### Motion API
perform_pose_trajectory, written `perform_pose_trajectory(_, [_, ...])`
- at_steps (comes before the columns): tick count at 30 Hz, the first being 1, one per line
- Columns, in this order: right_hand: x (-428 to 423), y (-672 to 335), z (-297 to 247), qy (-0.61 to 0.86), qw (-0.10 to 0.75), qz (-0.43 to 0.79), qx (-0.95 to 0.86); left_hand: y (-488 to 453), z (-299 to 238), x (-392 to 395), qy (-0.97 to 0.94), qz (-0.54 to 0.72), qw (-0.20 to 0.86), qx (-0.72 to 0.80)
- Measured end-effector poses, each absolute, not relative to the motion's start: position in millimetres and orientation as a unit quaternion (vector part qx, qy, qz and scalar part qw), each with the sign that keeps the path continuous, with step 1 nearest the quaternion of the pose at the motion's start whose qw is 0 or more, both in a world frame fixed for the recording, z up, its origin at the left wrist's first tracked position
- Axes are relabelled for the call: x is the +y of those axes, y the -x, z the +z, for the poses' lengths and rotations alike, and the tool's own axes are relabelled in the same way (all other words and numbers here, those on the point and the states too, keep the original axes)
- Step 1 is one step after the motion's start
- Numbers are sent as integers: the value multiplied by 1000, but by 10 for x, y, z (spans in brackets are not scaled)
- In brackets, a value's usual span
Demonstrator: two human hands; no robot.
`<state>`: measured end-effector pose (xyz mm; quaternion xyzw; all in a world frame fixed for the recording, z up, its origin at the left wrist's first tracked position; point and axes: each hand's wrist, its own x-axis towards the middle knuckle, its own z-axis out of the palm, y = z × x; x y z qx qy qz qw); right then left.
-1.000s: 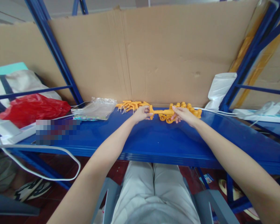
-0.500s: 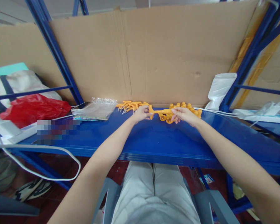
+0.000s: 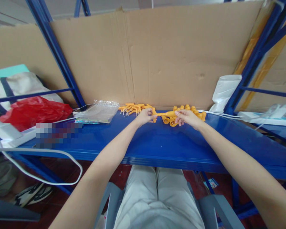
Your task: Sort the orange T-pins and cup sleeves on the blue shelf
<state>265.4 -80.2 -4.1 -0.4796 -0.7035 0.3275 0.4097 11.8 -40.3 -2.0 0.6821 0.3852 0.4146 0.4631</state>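
Observation:
Both my hands reach to the back of a blue metal shelf (image 3: 157, 143) and grip one orange plastic part (image 3: 165, 114) between them. My left hand (image 3: 145, 116) is closed on its left end, next to a small heap of orange T-shaped pieces (image 3: 132, 108). My right hand (image 3: 187, 117) is closed on its right end, in front of a cluster of orange round-ended pieces (image 3: 193, 112). The part lies level, just above the shelf.
A cardboard sheet (image 3: 157, 57) backs the shelf. Clear plastic bags (image 3: 97, 111) lie left of the orange pieces, with a red bag (image 3: 33, 111) further left. A white pouch (image 3: 225, 90) and white cables (image 3: 228, 114) sit at the right. A white cord (image 3: 38, 178) loops below the shelf edge.
Nearly nothing: both hands keep hold of the orange part, and my right hand has edged slightly toward the left.

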Motion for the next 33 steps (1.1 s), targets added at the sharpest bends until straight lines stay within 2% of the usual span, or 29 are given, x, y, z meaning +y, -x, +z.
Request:
perform_pose_trajectory(20, [-799, -2648, -57, 501, 375, 302, -719, -207, -83, -397, -708, 447, 358, 414])
perform_pose_trajectory(33, [-744, -2637, -113, 479, 406, 319, -710, -216, -97, -409, -717, 473, 293, 421])
